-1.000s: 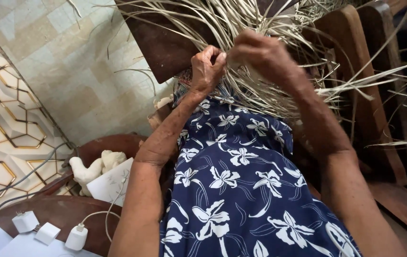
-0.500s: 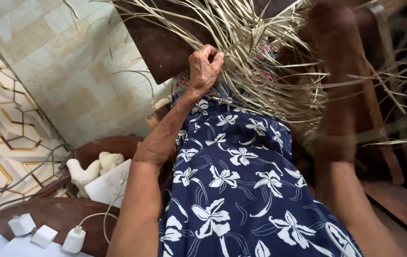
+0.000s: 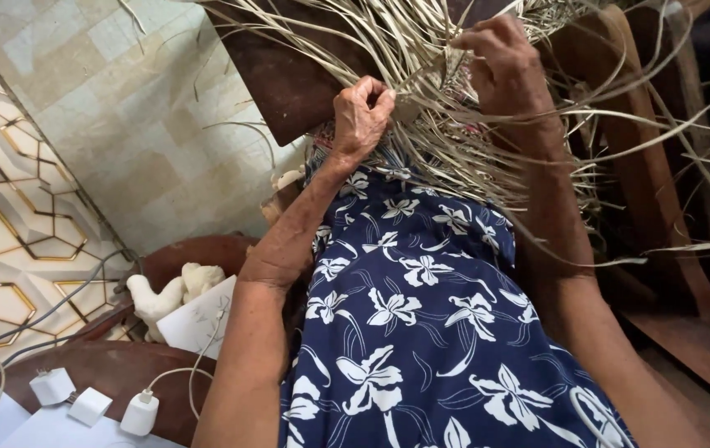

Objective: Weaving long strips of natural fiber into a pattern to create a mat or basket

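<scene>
right hand (image 3: 500, 62) back at frame top, grip pinching pale straw strips (image 3: 454, 133) | left hand (image 3: 361, 116) stays fisted on strands (weaving continues) | lap: floral dress (image 3: 421, 332)

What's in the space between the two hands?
In the head view, pale dry straw strips fill the gap between the left hand and the right hand; both hands grip into them.
</scene>
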